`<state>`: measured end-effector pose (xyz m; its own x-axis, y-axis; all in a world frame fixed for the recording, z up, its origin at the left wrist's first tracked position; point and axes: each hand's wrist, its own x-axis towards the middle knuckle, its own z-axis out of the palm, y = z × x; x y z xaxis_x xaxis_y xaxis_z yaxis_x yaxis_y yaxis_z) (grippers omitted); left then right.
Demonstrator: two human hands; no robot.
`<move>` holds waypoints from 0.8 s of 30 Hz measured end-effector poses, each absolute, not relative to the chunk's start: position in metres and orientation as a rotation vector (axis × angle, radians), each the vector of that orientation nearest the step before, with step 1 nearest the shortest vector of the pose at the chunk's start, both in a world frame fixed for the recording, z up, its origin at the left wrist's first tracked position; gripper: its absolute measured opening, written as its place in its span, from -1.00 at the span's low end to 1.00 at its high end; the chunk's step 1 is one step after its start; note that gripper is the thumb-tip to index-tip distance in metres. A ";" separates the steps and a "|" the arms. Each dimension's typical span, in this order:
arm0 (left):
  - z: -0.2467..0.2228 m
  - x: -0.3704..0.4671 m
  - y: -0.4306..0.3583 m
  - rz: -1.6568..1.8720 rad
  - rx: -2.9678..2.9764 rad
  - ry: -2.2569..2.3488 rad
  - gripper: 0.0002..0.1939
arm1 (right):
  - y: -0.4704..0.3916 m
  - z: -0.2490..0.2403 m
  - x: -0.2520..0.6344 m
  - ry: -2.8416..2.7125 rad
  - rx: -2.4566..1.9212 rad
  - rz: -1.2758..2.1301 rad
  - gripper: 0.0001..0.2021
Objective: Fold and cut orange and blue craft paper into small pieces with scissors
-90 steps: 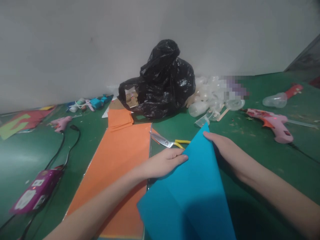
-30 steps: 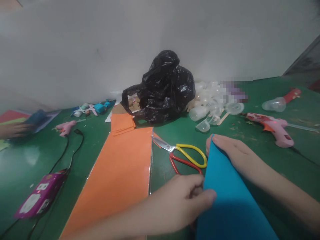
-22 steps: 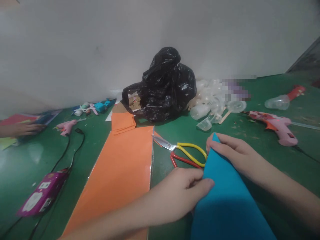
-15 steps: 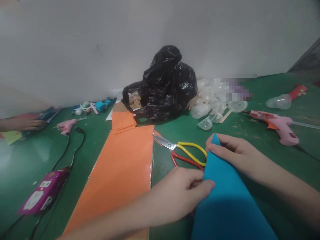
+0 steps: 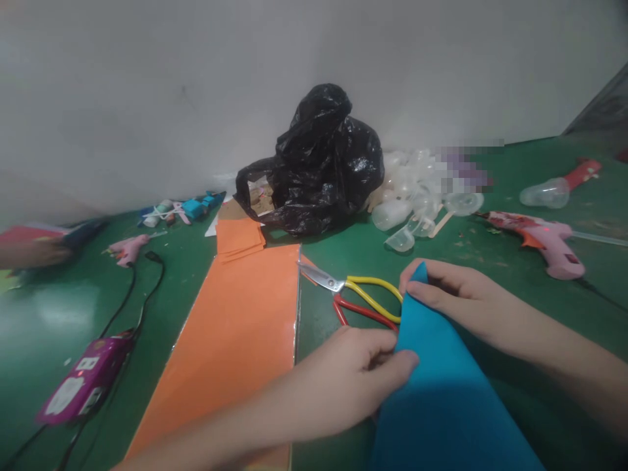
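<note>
A sheet of blue paper is held up between my two hands, its narrow corner pointing away from me. My right hand pinches it near the top corner, thumb on the near face. Lower down, my left hand grips its left edge between thumb and fingers. Just beyond lie scissors with one yellow and one red handle; the paper and my left hand cover part of them. Left of my left hand is a long orange sheet, with several small orange pieces at its far end.
A black plastic bag stands against the wall, beside clear plastic cups. Pink glue guns lie at right and left. A purple power box with black cords sits at left. Another person's hand is at the far left.
The other person's hand at far left has moved and now blurs over a dark item and red sheet. My hands keep nearly the same hold on the blue paper; the view shifts slightly.
</note>
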<state>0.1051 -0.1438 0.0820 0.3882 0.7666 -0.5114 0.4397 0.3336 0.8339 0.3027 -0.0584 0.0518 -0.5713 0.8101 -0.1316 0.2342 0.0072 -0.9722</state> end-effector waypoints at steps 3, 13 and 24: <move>0.080 0.105 -0.143 0.321 1.302 1.240 -0.53 | -0.059 0.053 0.303 -1.819 -1.060 1.599 -0.65; 0.079 0.103 -0.145 0.260 1.305 1.228 -0.60 | -0.058 0.046 0.302 -1.803 -1.107 1.695 -0.64; 0.083 0.107 -0.146 0.288 1.253 1.150 -0.60 | -0.061 0.047 0.300 -1.784 -1.058 1.760 -0.67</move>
<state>0.1066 -0.1460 0.0826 0.4553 0.7236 -0.5188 0.3936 0.3590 0.8463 0.3002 -0.0614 0.0473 -0.6234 0.7523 -0.2130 0.2233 -0.0898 -0.9706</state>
